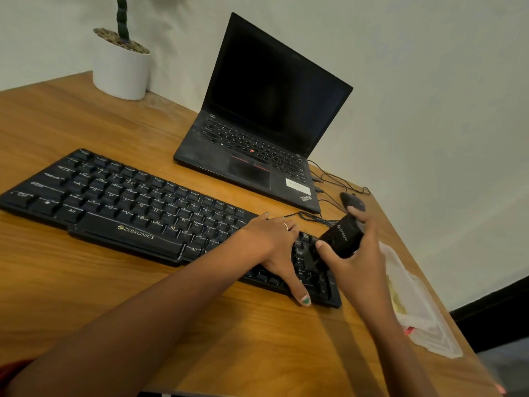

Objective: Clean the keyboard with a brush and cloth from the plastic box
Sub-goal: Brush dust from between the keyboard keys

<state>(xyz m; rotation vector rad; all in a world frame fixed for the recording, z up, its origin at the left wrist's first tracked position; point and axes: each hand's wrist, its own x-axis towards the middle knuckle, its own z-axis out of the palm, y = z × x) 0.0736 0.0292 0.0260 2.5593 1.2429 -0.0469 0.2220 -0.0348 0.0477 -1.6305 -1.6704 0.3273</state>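
Note:
A black keyboard (pixel 137 204) lies across the wooden desk (pixel 86 282). My left hand (pixel 274 245) rests flat on its right part, fingers spread, thumb reaching past the front edge. My right hand (pixel 357 259) grips a black brush (pixel 342 236) with a blocky handle, held down against the keys at the keyboard's right end. A clear plastic box (pixel 420 308) sits at the desk's right edge, just right of my right forearm, with something yellow inside. I cannot make out a cloth.
An open black laptop (pixel 263 124) stands behind the keyboard. A black mouse (pixel 352 202) and tangled cables (pixel 329 181) lie by its right corner. A white plant pot (pixel 120 67) is at the back left. The desk edge drops off on the right.

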